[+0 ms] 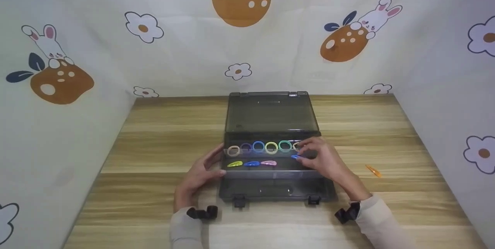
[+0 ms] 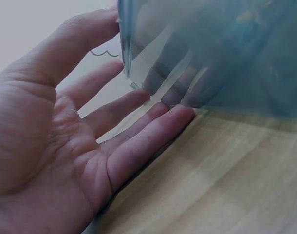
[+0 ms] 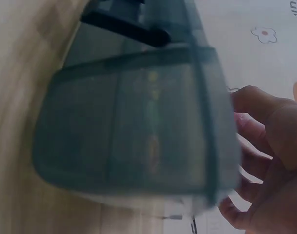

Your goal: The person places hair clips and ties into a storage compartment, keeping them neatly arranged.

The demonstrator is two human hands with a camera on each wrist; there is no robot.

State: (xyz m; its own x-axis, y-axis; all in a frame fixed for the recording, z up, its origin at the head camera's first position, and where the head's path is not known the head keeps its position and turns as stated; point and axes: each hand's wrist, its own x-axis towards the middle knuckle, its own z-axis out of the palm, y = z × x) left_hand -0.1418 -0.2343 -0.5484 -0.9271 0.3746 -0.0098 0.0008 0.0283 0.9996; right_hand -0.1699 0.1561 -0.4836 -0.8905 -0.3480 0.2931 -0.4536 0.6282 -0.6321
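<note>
A dark, see-through plastic box (image 1: pixel 276 174) lies with its lid (image 1: pixel 270 113) swung back. My right hand (image 1: pixel 326 160) reaches over its right side and pinches a blue hair clip (image 1: pixel 295 156) between thumb and fingertips. To the left of that clip, a yellow-green hair clip (image 1: pixel 235 164), another blue hair clip (image 1: pixel 252 163) and a pink hair clip (image 1: pixel 268 163) form a row. Behind them stand several coloured hair ties (image 1: pixel 271 148), the rightmost partly hidden by my fingers. My left hand (image 1: pixel 199 175) touches the box's left wall, fingers nearly straight (image 2: pixel 139 141).
An orange hair clip (image 1: pixel 373 170) lies on the wooden table (image 1: pixel 154 156), right of the box. Two black latches (image 1: pixel 239 202) stick out at the box's front. Patterned cloth (image 1: pixel 185 59) encloses the back and both sides of the table.
</note>
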